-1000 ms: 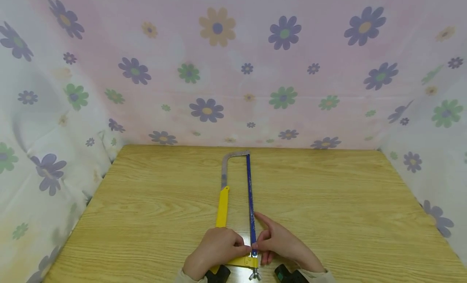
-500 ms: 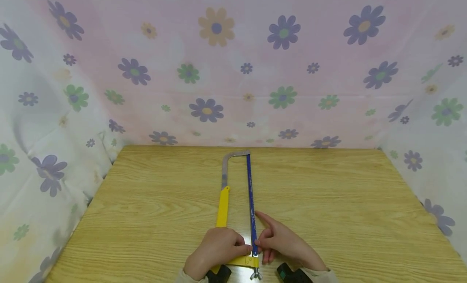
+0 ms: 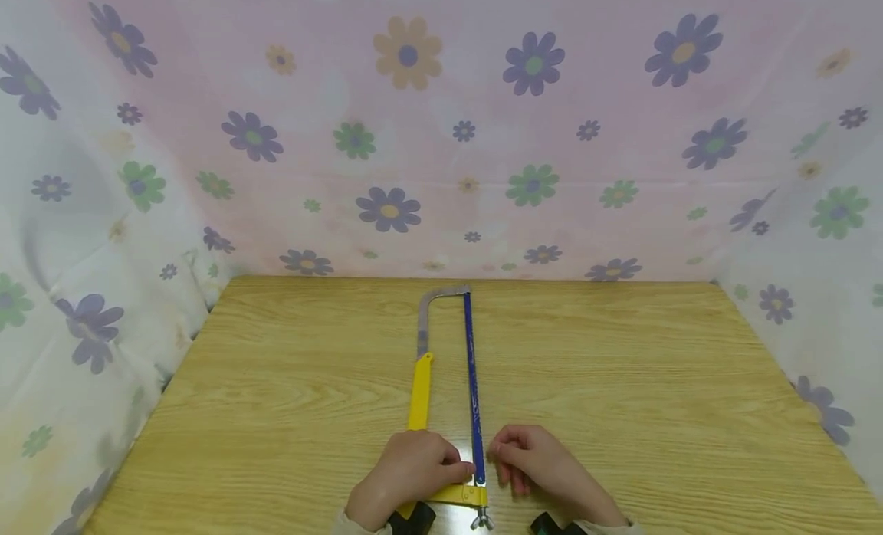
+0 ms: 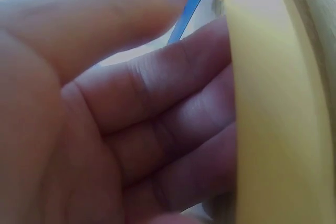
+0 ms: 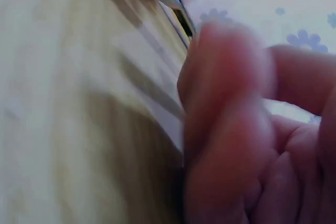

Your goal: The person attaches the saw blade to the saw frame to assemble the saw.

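Observation:
A hacksaw lies on the wooden table with its far end pointing away from me; its yellow frame (image 3: 420, 393) is on the left and its blue blade (image 3: 472, 374) on the right. My left hand (image 3: 414, 467) grips the near part of the saw, thumb tip right at the blade's near end. In the left wrist view, the left fingers (image 4: 173, 77) reach behind the yellow handle (image 4: 283, 108). Just right of the blade is my right hand (image 3: 536, 460), holding nothing, its fingers loosely bent. In the right wrist view, the right fingertips (image 5: 226, 72) partly hide the saw.
A wing nut (image 3: 481, 520) sticks out at the saw's near corner. The wooden table (image 3: 655, 389) extends to both sides, and a flowered cloth (image 3: 441, 159) encloses it at the back and sides. Black wrist devices (image 3: 412, 518) show at the bottom edge.
My right hand has come off the blade toward the right, and its straight index finger has bent in. The left hand and the hacksaw stay in place.

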`<state>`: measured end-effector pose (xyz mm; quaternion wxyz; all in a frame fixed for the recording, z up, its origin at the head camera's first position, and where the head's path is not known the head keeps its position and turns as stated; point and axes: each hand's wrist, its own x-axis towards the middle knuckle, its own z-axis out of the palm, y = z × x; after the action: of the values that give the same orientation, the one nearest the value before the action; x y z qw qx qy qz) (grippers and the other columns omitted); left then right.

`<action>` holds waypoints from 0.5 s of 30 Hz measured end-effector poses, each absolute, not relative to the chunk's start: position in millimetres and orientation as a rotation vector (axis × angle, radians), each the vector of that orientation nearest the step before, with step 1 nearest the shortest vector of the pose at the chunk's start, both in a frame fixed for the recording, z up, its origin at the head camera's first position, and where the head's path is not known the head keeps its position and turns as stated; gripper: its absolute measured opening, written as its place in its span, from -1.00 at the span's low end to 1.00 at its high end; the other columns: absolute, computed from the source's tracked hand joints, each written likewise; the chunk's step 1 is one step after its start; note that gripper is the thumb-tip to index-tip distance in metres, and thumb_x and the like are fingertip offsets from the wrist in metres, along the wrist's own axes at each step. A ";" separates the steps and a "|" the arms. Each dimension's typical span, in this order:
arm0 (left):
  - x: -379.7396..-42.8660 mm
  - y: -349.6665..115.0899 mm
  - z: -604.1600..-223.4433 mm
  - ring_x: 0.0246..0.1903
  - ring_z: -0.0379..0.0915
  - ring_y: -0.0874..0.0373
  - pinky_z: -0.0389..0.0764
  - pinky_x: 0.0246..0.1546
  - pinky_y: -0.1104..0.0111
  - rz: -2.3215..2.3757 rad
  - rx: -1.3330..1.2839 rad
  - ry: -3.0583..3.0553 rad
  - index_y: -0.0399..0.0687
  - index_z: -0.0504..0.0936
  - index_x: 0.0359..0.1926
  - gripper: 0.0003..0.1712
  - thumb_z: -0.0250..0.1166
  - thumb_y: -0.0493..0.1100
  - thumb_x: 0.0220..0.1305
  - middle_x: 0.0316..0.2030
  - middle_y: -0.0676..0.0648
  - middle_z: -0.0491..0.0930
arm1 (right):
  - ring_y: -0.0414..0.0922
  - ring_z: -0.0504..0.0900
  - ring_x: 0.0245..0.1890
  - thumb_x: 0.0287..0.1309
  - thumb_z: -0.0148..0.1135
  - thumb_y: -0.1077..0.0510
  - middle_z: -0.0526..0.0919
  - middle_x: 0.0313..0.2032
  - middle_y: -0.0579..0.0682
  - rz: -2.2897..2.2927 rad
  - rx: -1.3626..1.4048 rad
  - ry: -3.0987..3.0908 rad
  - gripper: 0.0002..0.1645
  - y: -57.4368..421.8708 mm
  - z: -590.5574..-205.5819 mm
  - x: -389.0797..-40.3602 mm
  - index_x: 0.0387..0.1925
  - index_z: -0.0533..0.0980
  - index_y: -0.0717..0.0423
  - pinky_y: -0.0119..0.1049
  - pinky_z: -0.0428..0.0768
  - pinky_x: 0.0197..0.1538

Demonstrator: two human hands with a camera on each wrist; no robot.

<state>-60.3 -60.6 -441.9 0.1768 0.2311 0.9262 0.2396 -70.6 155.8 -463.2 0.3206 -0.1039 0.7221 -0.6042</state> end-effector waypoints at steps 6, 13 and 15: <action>-60.6 -61.3 -442.0 -0.80 0.10 0.34 0.11 -0.71 0.43 0.669 0.644 2.629 0.22 0.44 -0.79 -0.55 0.07 0.26 0.12 -0.87 0.24 0.11 | -0.27 0.24 -0.84 0.23 -0.02 0.03 0.46 -0.70 -0.06 -1.518 -0.328 1.959 -0.66 151.2 -464.5 -65.0 -0.43 0.51 0.21 -0.44 0.20 -0.77; -59.6 -58.9 -441.1 -0.78 0.13 0.34 0.13 -0.70 0.43 0.646 0.636 2.627 0.24 0.44 -0.78 -0.56 0.06 0.26 0.12 -0.86 0.25 0.16 | -0.27 0.23 -0.82 0.23 -0.04 -0.09 0.43 -0.75 -0.11 -1.472 -0.317 1.913 -0.53 154.7 -463.8 -53.8 -0.56 0.48 0.20 -0.41 0.18 -0.76; -59.5 -58.6 -441.3 -0.78 0.13 0.34 0.13 -0.70 0.43 0.648 0.641 2.626 0.23 0.43 -0.78 -0.56 0.07 0.26 0.11 -0.86 0.25 0.16 | -0.28 0.24 -0.82 0.23 -0.04 -0.08 0.43 -0.75 -0.12 -1.448 -0.359 1.918 -0.54 156.0 -464.3 -50.5 -0.58 0.47 0.17 -0.41 0.19 -0.75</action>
<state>-59.5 -58.6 -441.3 0.1799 0.2267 0.9293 0.2294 -50.5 156.0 -464.3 0.3482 -0.1385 0.7399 -0.5587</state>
